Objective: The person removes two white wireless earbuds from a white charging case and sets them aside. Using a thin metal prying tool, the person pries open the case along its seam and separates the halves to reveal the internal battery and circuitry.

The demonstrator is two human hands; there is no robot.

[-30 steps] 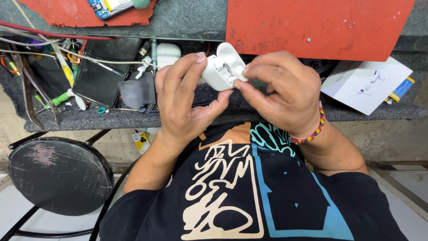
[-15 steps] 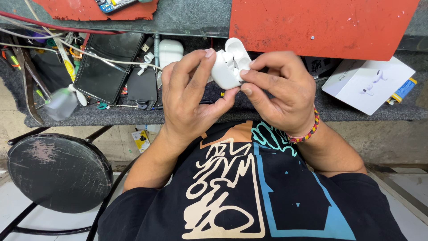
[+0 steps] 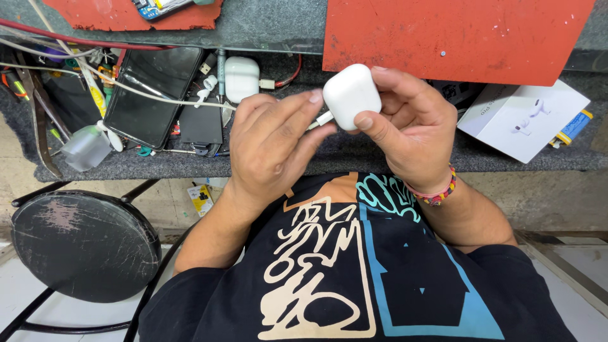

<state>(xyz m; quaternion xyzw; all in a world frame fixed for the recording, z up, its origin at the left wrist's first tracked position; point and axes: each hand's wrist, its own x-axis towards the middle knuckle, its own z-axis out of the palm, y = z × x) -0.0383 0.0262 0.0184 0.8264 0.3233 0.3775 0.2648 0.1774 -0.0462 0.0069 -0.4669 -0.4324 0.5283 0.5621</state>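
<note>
My right hand (image 3: 411, 136), with a beaded bracelet at the wrist, grips a small white earbud case (image 3: 351, 96) with its lid closed, above the edge of the grey workbench (image 3: 380, 155). Beside it, my left hand (image 3: 272, 145) touches the case's left side with the index fingertip. Its thumb and fingers pinch a white cable plug (image 3: 323, 118) at the case's lower end. The thin white cable (image 3: 158, 95) runs left across the bench.
On the bench lie a black phone (image 3: 152, 95), a second white case (image 3: 242, 79), a red mat (image 3: 456, 38), a white box (image 3: 522, 120), a blue lighter (image 3: 573, 126) and a clear cup (image 3: 85, 149) among tools. A round black stool (image 3: 82, 244) stands lower left.
The case's lid, open a second ago, is now closed. The case has turned in my right hand, and my left fingers have shifted from its side to the plug beneath it.
</note>
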